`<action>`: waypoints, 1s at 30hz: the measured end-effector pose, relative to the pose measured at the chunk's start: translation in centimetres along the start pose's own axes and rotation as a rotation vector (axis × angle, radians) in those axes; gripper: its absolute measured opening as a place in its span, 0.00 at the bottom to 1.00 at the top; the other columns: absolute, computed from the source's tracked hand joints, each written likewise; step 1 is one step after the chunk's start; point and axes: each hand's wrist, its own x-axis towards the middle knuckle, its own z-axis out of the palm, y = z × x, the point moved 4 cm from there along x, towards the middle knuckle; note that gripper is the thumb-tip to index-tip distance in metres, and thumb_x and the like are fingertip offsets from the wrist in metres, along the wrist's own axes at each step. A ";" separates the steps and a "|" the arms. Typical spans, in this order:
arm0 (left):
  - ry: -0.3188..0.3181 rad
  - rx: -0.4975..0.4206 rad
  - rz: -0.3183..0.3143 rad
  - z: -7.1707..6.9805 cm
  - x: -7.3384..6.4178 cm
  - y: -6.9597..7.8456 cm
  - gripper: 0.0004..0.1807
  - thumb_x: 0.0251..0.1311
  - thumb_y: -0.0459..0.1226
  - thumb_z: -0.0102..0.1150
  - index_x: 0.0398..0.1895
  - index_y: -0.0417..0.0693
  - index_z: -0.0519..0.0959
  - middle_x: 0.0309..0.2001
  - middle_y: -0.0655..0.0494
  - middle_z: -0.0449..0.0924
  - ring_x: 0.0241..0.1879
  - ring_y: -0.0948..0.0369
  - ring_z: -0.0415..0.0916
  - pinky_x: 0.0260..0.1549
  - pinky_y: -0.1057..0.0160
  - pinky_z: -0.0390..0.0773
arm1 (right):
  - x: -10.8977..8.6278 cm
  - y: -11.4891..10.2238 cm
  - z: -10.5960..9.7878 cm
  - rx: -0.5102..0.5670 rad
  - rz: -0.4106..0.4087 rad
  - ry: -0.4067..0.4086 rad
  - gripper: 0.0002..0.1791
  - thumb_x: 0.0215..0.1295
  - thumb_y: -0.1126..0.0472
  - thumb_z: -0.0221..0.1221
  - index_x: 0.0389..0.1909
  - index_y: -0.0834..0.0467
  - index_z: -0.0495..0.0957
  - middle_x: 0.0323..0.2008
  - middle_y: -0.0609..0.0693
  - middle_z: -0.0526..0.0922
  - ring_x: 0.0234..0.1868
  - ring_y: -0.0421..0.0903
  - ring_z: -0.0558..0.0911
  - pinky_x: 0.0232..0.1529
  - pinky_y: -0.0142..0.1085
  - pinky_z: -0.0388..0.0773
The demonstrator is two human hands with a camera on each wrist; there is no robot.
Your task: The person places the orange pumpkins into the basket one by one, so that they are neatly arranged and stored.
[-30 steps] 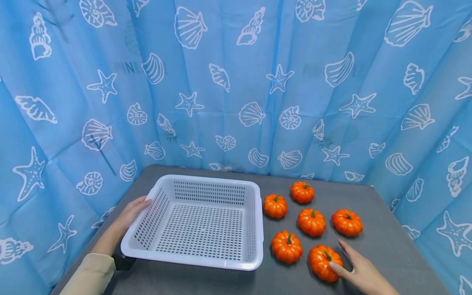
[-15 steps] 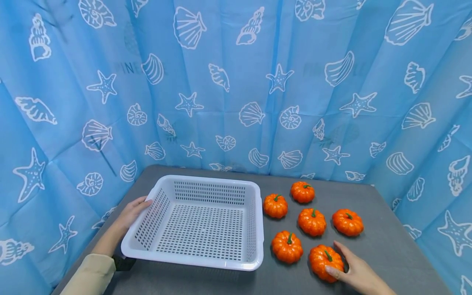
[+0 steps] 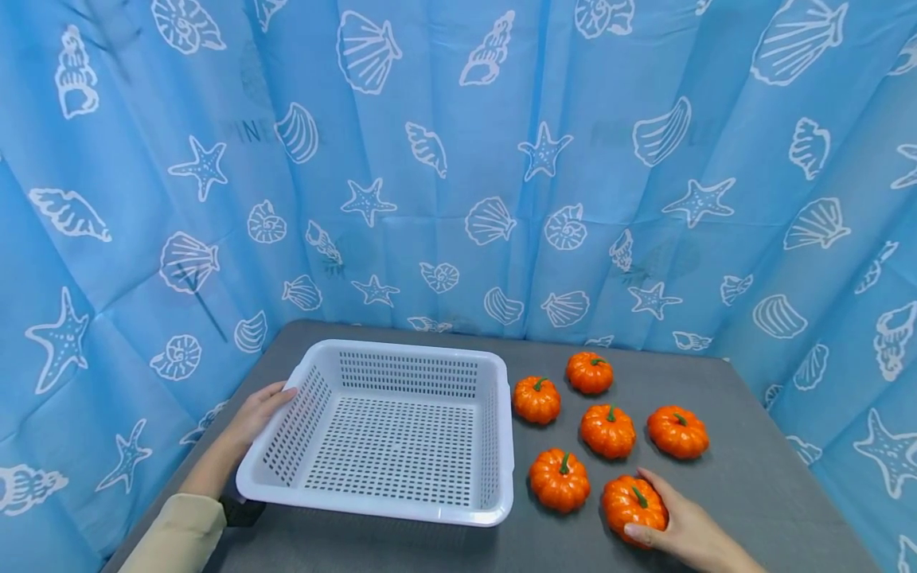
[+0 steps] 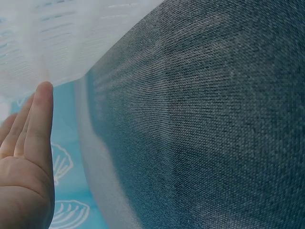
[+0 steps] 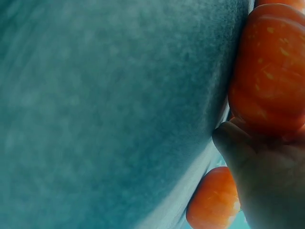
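Compared with one second ago, the thumb of the right hand reaches further along the nearest pumpkin; this grip is now clamped around it, on the counter. As before, the left hand, its fingers straight, touches the rectangular basket of white perforated plastic. All six pumpkins are glossy, orange, ribbed and squat; the counter surface looks grey and woven.

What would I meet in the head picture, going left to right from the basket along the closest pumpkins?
The white basket, then the near pumpkin beside it, then the pumpkin gripped by a hand, then that right hand.
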 end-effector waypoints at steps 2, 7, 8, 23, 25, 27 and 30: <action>0.001 0.003 -0.003 0.0 0.0 0.0 0.32 0.69 0.54 0.44 0.70 0.48 0.56 0.54 0.35 0.75 0.42 0.44 0.83 0.36 0.46 0.83 | -0.1 -0.1 0.0 0.002 -0.010 0.000 0.52 0.56 0.42 0.63 0.68 0.71 0.52 0.57 0.73 0.69 0.48 0.57 0.76 0.47 0.57 0.74; 0.005 0.046 0.007 -0.1 0.3 0.0 0.33 0.69 0.54 0.43 0.71 0.46 0.55 0.52 0.35 0.76 0.40 0.48 0.83 0.35 0.50 0.84 | -0.3 -0.2 0.1 0.021 -0.056 -0.008 0.52 0.54 0.45 0.66 0.68 0.72 0.51 0.58 0.75 0.67 0.50 0.60 0.76 0.47 0.56 0.75; 0.009 0.054 0.007 -0.1 0.3 0.0 0.33 0.70 0.53 0.43 0.71 0.46 0.55 0.52 0.36 0.76 0.39 0.49 0.83 0.34 0.51 0.84 | -0.4 -0.2 0.1 0.027 -0.068 -0.008 0.52 0.54 0.46 0.66 0.68 0.73 0.50 0.58 0.76 0.67 0.51 0.60 0.76 0.47 0.56 0.75; 0.043 0.047 -0.011 -0.2 0.4 0.3 0.35 0.68 0.54 0.46 0.70 0.45 0.56 0.49 0.41 0.79 0.38 0.52 0.84 0.34 0.52 0.84 | -0.7 -0.4 -0.1 -0.005 -0.122 0.041 0.51 0.49 0.48 0.70 0.65 0.70 0.55 0.54 0.69 0.73 0.45 0.52 0.77 0.40 0.44 0.76; 0.040 0.048 -0.012 -0.2 0.4 0.2 0.35 0.68 0.54 0.46 0.70 0.44 0.56 0.48 0.41 0.79 0.38 0.52 0.84 0.34 0.52 0.84 | -0.7 -0.4 -0.1 -0.007 -0.127 0.046 0.51 0.50 0.48 0.69 0.65 0.70 0.55 0.54 0.69 0.72 0.45 0.52 0.77 0.40 0.44 0.76; 0.039 0.047 -0.011 -0.2 0.4 0.3 0.34 0.68 0.54 0.46 0.70 0.44 0.56 0.48 0.41 0.79 0.38 0.52 0.84 0.34 0.52 0.84 | -0.7 -0.4 -0.1 -0.010 -0.124 0.052 0.50 0.50 0.48 0.69 0.66 0.70 0.55 0.54 0.69 0.72 0.45 0.52 0.77 0.40 0.44 0.76; 0.034 0.046 -0.009 -0.2 0.3 0.2 0.34 0.68 0.54 0.45 0.70 0.44 0.56 0.49 0.40 0.79 0.38 0.52 0.84 0.34 0.52 0.84 | -0.6 -0.4 -0.1 -0.017 -0.123 0.063 0.51 0.50 0.48 0.69 0.66 0.70 0.55 0.54 0.69 0.72 0.45 0.52 0.77 0.40 0.44 0.76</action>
